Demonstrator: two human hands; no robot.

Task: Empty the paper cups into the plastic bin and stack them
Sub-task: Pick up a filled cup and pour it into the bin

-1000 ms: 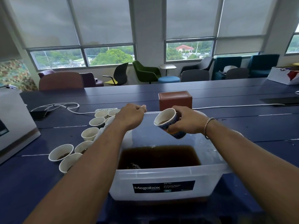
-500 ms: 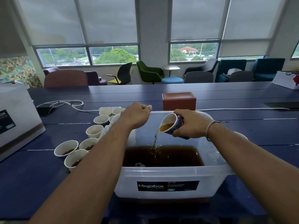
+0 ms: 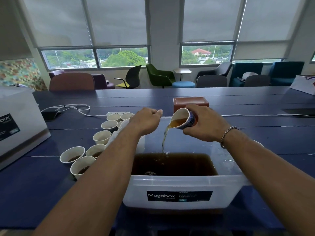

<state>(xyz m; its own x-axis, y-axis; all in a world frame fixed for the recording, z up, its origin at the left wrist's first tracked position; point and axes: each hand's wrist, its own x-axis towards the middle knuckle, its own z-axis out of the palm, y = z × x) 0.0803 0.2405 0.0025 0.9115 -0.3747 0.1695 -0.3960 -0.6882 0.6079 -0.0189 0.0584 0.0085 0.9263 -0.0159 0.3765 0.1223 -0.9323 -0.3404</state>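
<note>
Pouring | paper cup (image 3: 181,117) tilted, amber stream (image 3: 164,139) | plastic bin (image 3: 170,184) brown-filled

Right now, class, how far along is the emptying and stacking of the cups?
Done: the bin already holds brown liquid, so emptying has begun. The left hand grips what looks like a stack, mostly hidden by the arm.
In hand: the right hand tips a cup, its stream falling into the bin.
Left: several cups stand beside the bin, the nearest three showing liquid.
</note>
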